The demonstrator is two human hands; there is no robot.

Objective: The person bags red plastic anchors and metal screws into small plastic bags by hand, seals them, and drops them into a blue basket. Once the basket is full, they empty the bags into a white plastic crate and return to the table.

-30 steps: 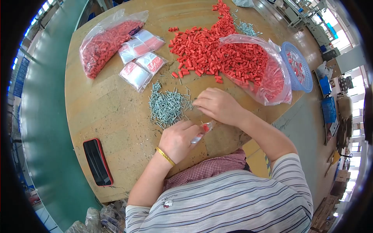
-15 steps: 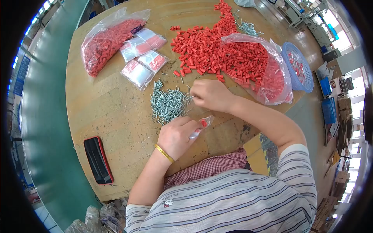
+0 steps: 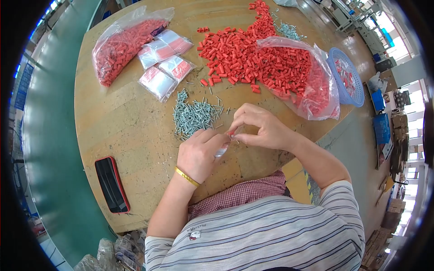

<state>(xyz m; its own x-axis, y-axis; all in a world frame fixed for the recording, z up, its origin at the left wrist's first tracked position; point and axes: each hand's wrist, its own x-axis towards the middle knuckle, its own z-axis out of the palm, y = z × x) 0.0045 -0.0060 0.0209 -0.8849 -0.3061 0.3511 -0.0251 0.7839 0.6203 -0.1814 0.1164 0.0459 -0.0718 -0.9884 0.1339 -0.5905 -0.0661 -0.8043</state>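
Note:
My left hand (image 3: pixel 200 151), with a yellow band at the wrist, holds a small clear plastic bag (image 3: pixel 221 150) just below the screw pile. My right hand (image 3: pixel 260 126) pinches at the bag's upper end, where something red shows between the fingers. Whether the right fingers also hold a screw is too small to tell. A pile of silver screws (image 3: pixel 194 116) lies beyond my left hand. Farther out is a large heap of red plastic plugs (image 3: pixel 239 56), partly inside an open clear bag (image 3: pixel 323 90).
A full bag of red plugs (image 3: pixel 120 52) and several small flat bags (image 3: pixel 158 82) lie at the upper left. A phone (image 3: pixel 111 184) rests near the table's left edge. At the right stands a blue basket (image 3: pixel 357 88). More screws (image 3: pixel 289 30) lie at the far side.
My right hand has moved from the screw pile's right edge down to the small bag and now meets my left hand there. The left hand has shifted slightly left.

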